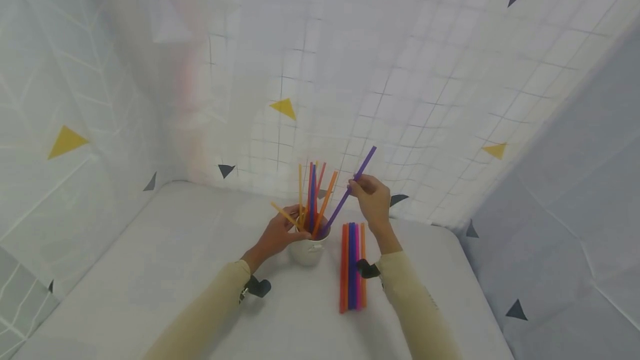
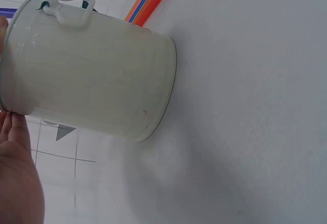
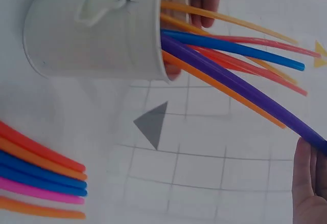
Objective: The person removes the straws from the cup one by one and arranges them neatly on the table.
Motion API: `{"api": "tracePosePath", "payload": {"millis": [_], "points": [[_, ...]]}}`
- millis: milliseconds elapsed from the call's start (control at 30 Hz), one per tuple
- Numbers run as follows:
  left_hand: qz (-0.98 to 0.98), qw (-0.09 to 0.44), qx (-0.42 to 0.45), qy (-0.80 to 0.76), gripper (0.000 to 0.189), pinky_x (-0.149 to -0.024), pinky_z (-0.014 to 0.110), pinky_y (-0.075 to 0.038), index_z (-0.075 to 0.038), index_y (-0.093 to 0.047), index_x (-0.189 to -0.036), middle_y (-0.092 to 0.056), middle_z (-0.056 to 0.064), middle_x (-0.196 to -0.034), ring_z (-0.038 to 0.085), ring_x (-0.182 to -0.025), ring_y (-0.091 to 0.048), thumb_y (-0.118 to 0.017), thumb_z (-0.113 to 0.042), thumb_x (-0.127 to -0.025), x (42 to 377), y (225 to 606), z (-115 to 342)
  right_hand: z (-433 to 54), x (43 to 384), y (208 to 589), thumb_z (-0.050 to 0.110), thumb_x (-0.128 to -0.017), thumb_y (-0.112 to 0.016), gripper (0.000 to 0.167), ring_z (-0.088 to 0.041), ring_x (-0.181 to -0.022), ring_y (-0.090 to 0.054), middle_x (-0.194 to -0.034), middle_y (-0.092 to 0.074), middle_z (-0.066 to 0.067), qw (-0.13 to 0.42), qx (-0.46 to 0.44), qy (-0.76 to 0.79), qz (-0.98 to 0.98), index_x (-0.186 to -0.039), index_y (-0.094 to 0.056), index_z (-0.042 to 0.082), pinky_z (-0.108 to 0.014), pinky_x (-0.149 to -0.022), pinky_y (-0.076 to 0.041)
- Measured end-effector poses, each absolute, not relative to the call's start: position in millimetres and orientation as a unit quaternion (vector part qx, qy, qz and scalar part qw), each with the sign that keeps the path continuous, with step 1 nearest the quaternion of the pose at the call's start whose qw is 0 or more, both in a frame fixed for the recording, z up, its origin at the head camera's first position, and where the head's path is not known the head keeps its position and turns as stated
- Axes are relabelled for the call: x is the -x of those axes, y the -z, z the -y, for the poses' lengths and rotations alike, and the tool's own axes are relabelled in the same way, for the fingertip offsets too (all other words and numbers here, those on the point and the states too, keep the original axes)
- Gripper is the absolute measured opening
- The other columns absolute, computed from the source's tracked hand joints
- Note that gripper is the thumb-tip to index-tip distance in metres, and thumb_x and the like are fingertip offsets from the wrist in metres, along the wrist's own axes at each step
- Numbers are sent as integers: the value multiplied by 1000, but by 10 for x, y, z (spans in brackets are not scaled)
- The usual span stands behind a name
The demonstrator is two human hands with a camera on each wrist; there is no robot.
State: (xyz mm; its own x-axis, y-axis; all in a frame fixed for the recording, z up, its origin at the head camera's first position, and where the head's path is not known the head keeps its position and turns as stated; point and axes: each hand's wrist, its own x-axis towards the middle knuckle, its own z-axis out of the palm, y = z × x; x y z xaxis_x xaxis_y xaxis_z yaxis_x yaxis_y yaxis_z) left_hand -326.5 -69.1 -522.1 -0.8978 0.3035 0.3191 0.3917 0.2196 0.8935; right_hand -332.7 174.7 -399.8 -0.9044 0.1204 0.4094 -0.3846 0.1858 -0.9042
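A small white metal bucket point(image 1: 306, 253) with side handles stands on the table, holding several orange, yellow, red and blue straws point(image 3: 245, 45). My left hand point(image 1: 280, 233) grips it near the rim, with thumb in front and fingers behind. My right hand point(image 1: 372, 200) pinches a purple straw point(image 1: 367, 159) partway up. The straw slants down leftward, its lower end inside the bucket in the head and right wrist views. In the left wrist view the bucket wall point(image 2: 92, 70) fills the left side, with fingers at its rim.
Right of the bucket, a row of several red, orange, blue and pink straws point(image 1: 353, 288) lies on the white table point(image 1: 290, 321), partly under my right wrist. A patterned sheet point(image 1: 400, 82) hangs behind the table, with more sheeting at both sides.
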Motion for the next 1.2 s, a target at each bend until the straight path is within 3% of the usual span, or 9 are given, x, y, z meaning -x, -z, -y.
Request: {"api": "tracePosePath", "payload": {"millis": [200,300,433,567,867,1200], "points": [[783,43,222,579,72,-102,32,-43,-20,-48,-142,-49,-1,-142,18,-133,-46,-83,-22,-79,3275,5236,692,-1860,3191,3747,5,-92,-67,26,-36,-98,-67,-108,-65,-28,186,-98,-650,731,-115,-63,-5,-37,-83,-57],[786,44,220,576,72,-102,33,-44,-22,-49,-142,-49,-2,-141,18,-132,-47,-83,-23,-78,3275,5247,688,-1947,3172,3733,8,-93,-67,26,-34,-98,-68,-108,-66,-26,197,-101,-639,737,-116,-63,-3,-35,-84,-57],[786,42,219,577,74,-103,33,-43,-20,-48,-142,-49,0,-141,18,-133,-47,-83,-25,-78,3276,5253,691,-2086,3252,3862,15,-92,-70,29,-29,-94,-69,-108,-66,-25,213,-87,-625,746,-116,-65,0,-29,-80,-57],[784,43,220,579,75,-103,35,-42,-16,-48,-143,-48,2,-142,20,-133,-46,-84,-25,-78,3273,5251,693,-2152,3228,3932,16,-91,-71,29,-30,-92,-70,-106,-68,-23,209,-57,-611,761,-115,-66,0,-31,-80,-58],[782,45,223,580,74,-103,37,-43,-19,-48,-142,-49,2,-141,22,-133,-46,-84,-24,-78,3278,5266,690,-2324,3207,4331,15,-92,-69,34,-31,-98,-68,-111,-67,-23,156,-5,-611,776,-121,-62,-3,-28,-82,-57],[784,42,222,579,72,-103,33,-43,-19,-48,-142,-49,0,-141,18,-132,-47,-83,-21,-79,3270,5240,681,-2532,3223,4773,14,-91,-70,36,-25,-92,-70,-110,-68,-21,127,60,-619,773,-121,-62,-5,-25,-81,-57]]}}
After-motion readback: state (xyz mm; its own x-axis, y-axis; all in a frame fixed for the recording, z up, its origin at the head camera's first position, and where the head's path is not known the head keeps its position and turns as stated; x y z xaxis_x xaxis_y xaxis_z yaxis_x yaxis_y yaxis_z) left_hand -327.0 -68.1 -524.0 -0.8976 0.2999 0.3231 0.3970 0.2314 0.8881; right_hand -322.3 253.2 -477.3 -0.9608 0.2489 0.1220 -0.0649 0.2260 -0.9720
